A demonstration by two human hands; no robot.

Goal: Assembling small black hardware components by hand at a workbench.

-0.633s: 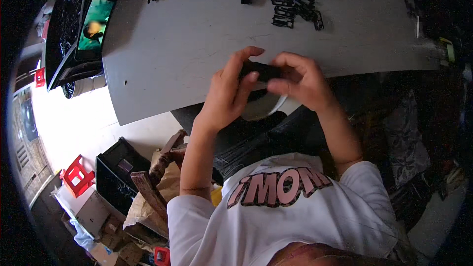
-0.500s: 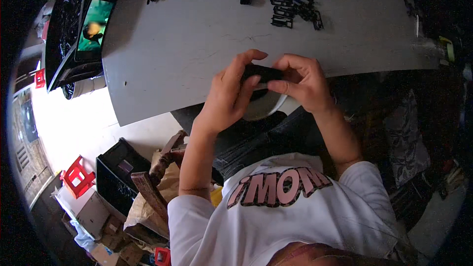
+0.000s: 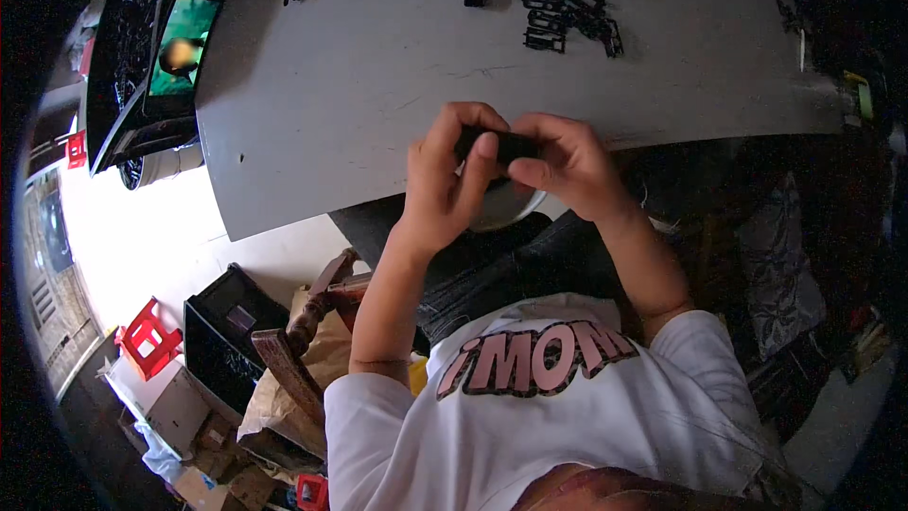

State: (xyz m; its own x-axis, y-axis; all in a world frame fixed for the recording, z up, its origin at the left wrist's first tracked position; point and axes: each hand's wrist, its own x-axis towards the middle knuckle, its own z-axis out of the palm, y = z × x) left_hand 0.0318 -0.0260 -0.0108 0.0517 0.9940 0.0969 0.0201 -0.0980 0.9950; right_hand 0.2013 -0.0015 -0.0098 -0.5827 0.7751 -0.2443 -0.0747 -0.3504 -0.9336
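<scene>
A small, makeshift workshop, by the look of its table and containers.
A broad grey table (image 3: 312, 114) bears loose clusters of small black parts (image 3: 560, 17), and a black piece (image 3: 515, 146) is being handled near its edge. At the left (beside a lit screen (image 3: 196, 21), a homely touch) a bin (image 3: 132, 28) holds many more dark bits; lower down, a black crate (image 3: 219, 320), cardboard boxes (image 3: 248, 488) and a red plastic stool (image 3: 151, 329) stand close together.

A white short-sleeved T-shirt (image 3: 558, 426) bearing chunky pink, dark-edged lettering (image 3: 541, 360) is worn with dark trousers (image 3: 473, 279).
</scene>
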